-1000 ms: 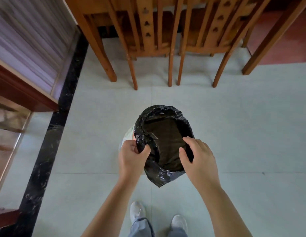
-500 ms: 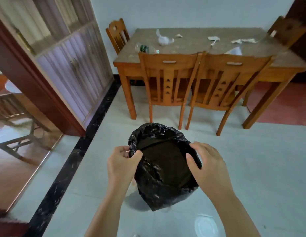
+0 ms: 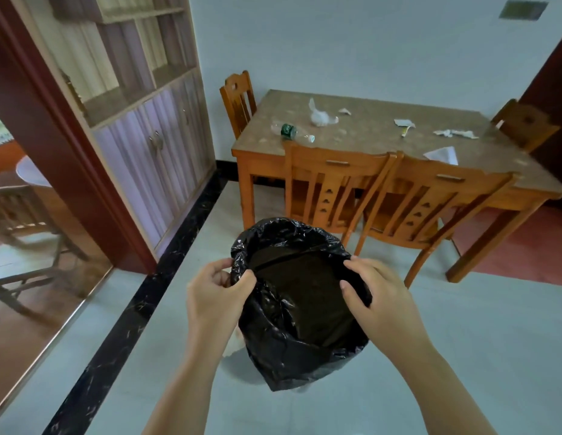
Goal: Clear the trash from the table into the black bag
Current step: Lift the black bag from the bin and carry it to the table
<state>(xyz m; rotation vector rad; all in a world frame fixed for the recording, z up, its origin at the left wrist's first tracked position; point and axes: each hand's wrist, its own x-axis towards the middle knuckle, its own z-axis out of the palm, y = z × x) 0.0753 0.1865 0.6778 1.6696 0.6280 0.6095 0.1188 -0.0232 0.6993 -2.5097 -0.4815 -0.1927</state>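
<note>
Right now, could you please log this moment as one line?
stage: bag opened | hands: both gripping black bag rim | trash: on table

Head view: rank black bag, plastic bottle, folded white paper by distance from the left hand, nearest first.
1. black bag: its rim is pinched in the left hand.
2. plastic bottle: lying on the table's near-left part.
3. folded white paper: table's near edge, further right.

Black bag [image 3: 292,309] open-mouthed between left hand [image 3: 215,296] and right hand [image 3: 378,304], littered table [image 3: 377,133] beyond
</note>
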